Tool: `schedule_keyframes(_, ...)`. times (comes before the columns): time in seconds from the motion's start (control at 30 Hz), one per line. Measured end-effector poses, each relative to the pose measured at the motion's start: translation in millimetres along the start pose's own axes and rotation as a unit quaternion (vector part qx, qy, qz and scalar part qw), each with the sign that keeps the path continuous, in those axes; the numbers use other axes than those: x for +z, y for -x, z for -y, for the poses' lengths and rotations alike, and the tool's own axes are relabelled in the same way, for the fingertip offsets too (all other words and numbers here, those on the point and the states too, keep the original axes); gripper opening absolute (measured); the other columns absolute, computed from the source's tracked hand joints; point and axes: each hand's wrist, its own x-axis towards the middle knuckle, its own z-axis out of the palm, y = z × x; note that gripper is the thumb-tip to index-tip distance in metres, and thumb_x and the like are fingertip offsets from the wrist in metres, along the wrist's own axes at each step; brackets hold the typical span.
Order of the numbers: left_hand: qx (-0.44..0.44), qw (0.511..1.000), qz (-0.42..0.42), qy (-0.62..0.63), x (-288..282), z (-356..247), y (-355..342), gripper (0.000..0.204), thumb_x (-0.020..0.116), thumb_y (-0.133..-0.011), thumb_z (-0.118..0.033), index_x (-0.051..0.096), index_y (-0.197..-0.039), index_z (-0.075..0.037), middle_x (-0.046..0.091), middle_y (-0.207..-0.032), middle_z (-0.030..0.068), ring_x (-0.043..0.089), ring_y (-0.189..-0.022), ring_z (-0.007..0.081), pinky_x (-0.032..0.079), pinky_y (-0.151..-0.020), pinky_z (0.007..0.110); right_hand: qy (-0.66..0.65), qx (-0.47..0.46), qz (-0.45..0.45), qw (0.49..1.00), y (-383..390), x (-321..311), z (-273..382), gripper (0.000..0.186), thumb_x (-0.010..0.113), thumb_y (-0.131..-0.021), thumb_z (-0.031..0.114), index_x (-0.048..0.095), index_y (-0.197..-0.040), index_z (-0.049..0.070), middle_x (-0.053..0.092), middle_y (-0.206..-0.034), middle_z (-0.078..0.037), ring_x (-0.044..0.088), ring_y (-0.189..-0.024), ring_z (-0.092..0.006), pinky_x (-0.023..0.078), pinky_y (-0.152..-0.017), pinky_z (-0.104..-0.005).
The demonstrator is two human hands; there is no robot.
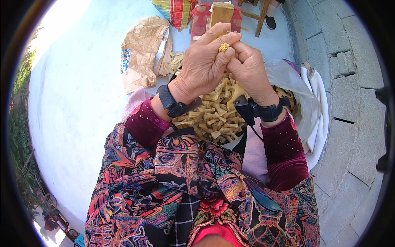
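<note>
Both my hands are raised and meet in front of me. My left hand (199, 68) has its fingers closed around a small yellowish crumpled strip (224, 47), whose end shows beside the thumb. My right hand (250, 70) pinches at the same spot, fingertips against the left hand; the rest of the strip is hidden by the fingers. Below them lies a heap of tan knotted strips (218, 120) in a dark-rimmed container, most of which my wrists and clothing cover. I cannot make out their material.
A crumpled brown paper bag (142, 53) lies left, beside pale loose strips (176, 61). Ahead is a red cloth-covered bench (200, 18) with a wooden block (222, 12). A whitish plastic bag (294, 88) sits right, near a grey block wall (349, 103). Another person's shoe (270, 22) shows beyond.
</note>
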Motion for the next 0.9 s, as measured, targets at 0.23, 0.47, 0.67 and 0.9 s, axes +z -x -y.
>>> schedule_keyframes(0.23, -0.316, 0.925, 0.077, 0.195, -4, -15, -11, 0.031, 0.045, -0.080, -0.002, 0.059, -0.108, -0.002, 0.054, -0.115, 0.0141, 0.054, -0.099, 0.0234, 0.041, -0.087, 0.029, 0.161, -0.081, -0.046, 0.983, -6, 0, -18, 0.020, 0.050, -0.087, 0.017, 0.056, -0.089, -0.002, 0.057, -0.062, -0.013, 0.055, -0.053, -0.0196, 0.043, -0.050, -0.0294)
schedule_keyframes(0.47, -0.070, 0.995, 0.071, -0.031, -14, -9, -9, 0.005, 0.053, -0.068, 0.000, 0.054, -0.073, 0.001, 0.056, -0.101, 0.0140, 0.056, -0.082, 0.0261, 0.044, -0.074, 0.030, -0.358, 0.273, 0.113, 0.886, 0, -18, -6, 0.016, 0.048, -0.088, 0.019, 0.054, -0.082, 0.006, 0.034, -0.052, 0.009, 0.031, -0.042, -0.0020, 0.025, -0.038, -0.0178)
schedule_keyframes(0.67, -0.057, 0.992, 0.111, 0.023, -20, -10, -7, 0.007, 0.048, -0.073, -0.003, 0.055, -0.073, -0.001, 0.054, -0.067, 0.0181, 0.055, -0.058, 0.0304, 0.043, -0.052, 0.033, -0.182, 0.205, 0.154, 0.949, -4, -24, 3, 0.014, 0.057, -0.084, 0.019, 0.055, -0.083, 0.005, 0.045, -0.058, 0.005, 0.036, -0.047, -0.0015, 0.028, -0.040, -0.0179)
schedule_keyframes(0.9, -0.265, 0.950, 0.094, 0.134, -13, -4, -2, 0.010, 0.051, -0.075, -0.009, 0.055, -0.076, 0.000, 0.055, -0.061, 0.0126, 0.053, -0.053, 0.0219, 0.042, -0.050, 0.032, -0.065, 0.119, 0.097, 0.986, 2, -28, 7, 0.019, 0.063, -0.082, 0.018, 0.057, -0.091, 0.003, 0.050, -0.066, 0.004, 0.035, -0.049, 0.0000, 0.026, -0.042, -0.0151)
